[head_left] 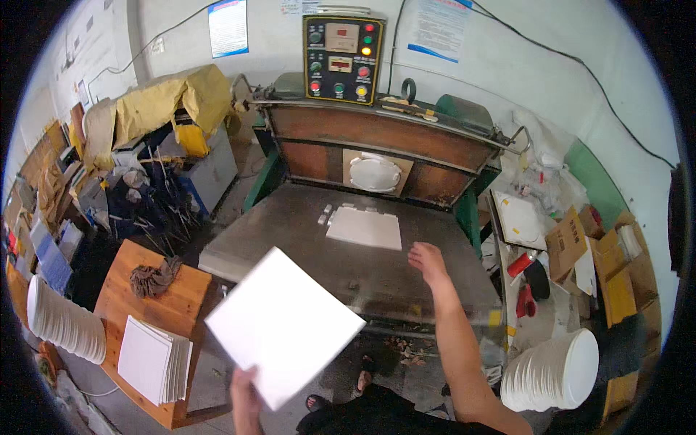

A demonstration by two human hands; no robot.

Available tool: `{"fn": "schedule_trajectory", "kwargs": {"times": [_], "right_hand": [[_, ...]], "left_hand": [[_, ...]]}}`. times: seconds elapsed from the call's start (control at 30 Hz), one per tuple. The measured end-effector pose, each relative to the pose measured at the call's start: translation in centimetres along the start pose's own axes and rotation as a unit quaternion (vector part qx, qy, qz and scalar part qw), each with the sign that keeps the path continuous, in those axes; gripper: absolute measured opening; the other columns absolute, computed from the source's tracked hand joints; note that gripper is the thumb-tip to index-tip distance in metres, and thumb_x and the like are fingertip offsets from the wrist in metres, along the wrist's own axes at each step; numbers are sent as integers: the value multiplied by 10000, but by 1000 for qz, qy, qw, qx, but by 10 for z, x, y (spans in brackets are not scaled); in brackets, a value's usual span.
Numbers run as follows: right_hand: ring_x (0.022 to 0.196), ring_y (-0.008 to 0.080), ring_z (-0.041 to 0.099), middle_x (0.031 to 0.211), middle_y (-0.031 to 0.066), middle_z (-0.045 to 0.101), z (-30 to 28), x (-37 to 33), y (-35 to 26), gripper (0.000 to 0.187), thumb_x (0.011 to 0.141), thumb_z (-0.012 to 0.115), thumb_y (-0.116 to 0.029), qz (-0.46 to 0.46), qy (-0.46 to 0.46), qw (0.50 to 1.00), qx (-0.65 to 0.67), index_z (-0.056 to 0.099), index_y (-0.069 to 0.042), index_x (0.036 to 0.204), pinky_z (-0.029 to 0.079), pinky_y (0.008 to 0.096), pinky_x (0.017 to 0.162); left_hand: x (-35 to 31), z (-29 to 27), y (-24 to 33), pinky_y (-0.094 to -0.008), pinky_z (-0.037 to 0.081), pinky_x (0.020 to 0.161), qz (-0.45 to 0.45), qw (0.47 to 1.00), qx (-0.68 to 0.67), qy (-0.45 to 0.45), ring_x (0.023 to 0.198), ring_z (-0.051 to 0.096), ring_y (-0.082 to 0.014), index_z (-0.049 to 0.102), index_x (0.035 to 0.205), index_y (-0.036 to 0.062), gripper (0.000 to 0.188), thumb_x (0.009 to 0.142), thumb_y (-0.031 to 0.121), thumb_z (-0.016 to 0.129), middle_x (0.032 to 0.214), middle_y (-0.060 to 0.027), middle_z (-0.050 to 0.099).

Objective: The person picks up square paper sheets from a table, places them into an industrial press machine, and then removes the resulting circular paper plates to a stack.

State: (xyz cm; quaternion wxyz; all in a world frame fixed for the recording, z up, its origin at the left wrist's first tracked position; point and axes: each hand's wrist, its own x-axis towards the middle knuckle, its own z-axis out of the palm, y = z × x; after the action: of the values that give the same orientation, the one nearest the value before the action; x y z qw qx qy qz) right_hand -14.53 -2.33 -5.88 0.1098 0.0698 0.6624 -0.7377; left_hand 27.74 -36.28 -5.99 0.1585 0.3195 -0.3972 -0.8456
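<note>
My left hand [246, 388] grips a blank white square sheet [284, 326] by its near edge, thumb on top, tilted in front of the machine. My right hand [428, 262] reaches over the dark flat bed [275, 225] of a press, its fingers stretched out and holding nothing. Just beyond those fingertips another white sheet [366, 228] lies on the bed, with small pale blocks along its left and far edges. Behind it the raised brown platen [312, 161] carries an oval white cutting form [375, 175] on a tan board.
A control panel [342, 59] stands above the press. At left, a wooden table [138, 264] bears a brown rag [154, 278] and stacked white sheets [147, 360]. White oval pieces are stacked at far left [65, 322] and lower right [554, 371]. Cardboard boxes [569, 243] crowd the right.
</note>
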Motion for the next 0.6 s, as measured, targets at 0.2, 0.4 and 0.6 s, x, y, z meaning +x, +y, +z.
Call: {"fn": "schedule_trajectory", "kwargs": {"times": [0.2,0.4,0.6], "right_hand": [[801,277,634,899,147,637,10,143,93,330,802,664,-235,167,56,980,-93,585,15,1001,527,442,711],[862,265,640,941,119,642,20,169,81,224,829,645,-130,310,-72,940,121,577,10,990,558,430,760],[982,273,615,1071,142,613,-70,153,39,336,839,634,-105,135,-165,961,174,546,12,1142,505,419,904]], "left_hand": [[-2,92,-54,-356,486,864,-114,992,47,0,1029,606,-208,504,1259,-14,374,896,74,529,1125,-101,629],[25,108,-87,-399,527,793,-231,970,19,-68,886,647,-240,486,1264,-28,382,929,156,503,1068,-141,644],[132,225,-149,-522,465,978,-221,965,-16,-142,1105,554,-389,340,1318,-84,404,964,102,398,1272,-262,478]]}}
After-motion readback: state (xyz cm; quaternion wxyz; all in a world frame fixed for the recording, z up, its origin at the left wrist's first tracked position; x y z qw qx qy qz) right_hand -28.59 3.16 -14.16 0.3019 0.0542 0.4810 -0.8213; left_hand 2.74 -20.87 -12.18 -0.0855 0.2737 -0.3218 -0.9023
